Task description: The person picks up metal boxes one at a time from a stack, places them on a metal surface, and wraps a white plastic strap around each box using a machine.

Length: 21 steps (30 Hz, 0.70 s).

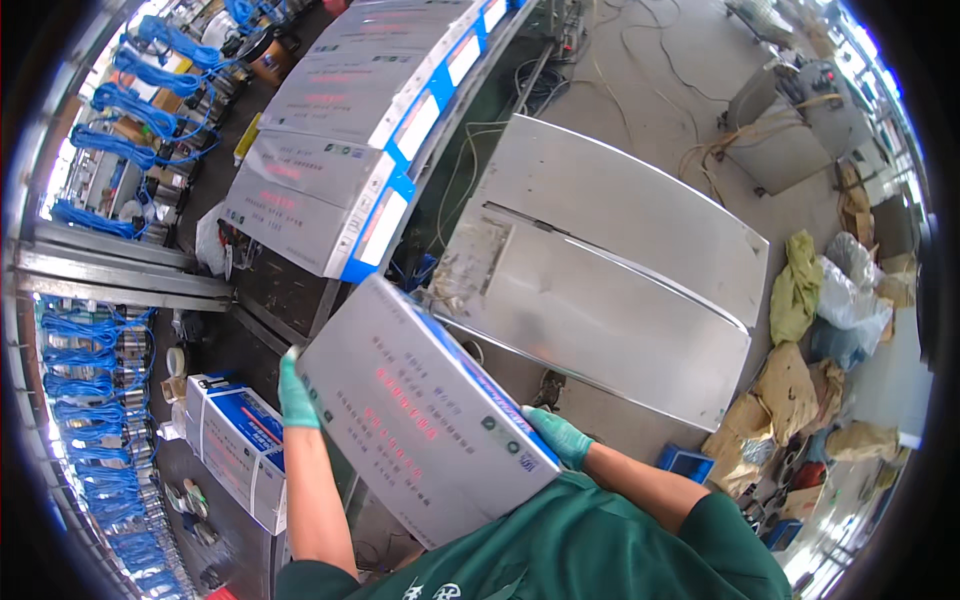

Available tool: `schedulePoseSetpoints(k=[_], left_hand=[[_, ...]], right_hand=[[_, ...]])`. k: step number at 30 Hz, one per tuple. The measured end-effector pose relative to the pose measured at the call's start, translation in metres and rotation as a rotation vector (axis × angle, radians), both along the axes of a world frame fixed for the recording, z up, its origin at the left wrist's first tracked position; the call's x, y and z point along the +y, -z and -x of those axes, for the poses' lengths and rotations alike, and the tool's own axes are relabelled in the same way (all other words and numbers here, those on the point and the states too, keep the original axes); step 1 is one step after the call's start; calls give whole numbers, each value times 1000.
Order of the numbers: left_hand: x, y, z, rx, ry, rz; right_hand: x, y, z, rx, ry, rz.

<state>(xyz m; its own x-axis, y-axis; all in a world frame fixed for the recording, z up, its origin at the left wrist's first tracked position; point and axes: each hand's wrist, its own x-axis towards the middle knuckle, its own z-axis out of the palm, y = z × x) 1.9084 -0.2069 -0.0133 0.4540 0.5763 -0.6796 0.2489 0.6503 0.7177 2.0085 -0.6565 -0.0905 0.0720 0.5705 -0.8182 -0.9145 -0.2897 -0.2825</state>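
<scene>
A large grey and blue cardboard box (420, 420) with printing on its side is held tilted in front of my body. My left hand (297, 392), in a pale green glove, grips its left edge, fingers partly behind it. My right hand (560, 437), gloved the same way, presses against the blue edge on the right. Just beyond the held box, a row of like boxes (300, 180) stands on a conveyor line. A smaller white and blue box (240, 445) with white straps sits at the lower left.
To the right stands a metal table (640, 330) with two flat sheet panels. Rows of blue coiled cables (80, 400) line the left. Sacks and plastic bags (850, 300) lie at the far right, with a blue crate (686, 463) on the floor. A grey metal beam (120, 270) juts in from the left.
</scene>
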Motion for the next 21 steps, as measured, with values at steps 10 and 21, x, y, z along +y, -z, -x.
schedulePoseSetpoints(k=[10,21], left_hand=[[-178,-13,-341,-392,841,-357],[-218,50,-377,-333,998,-398]], right_hand=[[-83,-14,18,-234,623,-158],[-60,-39,-17,-630,482,146]])
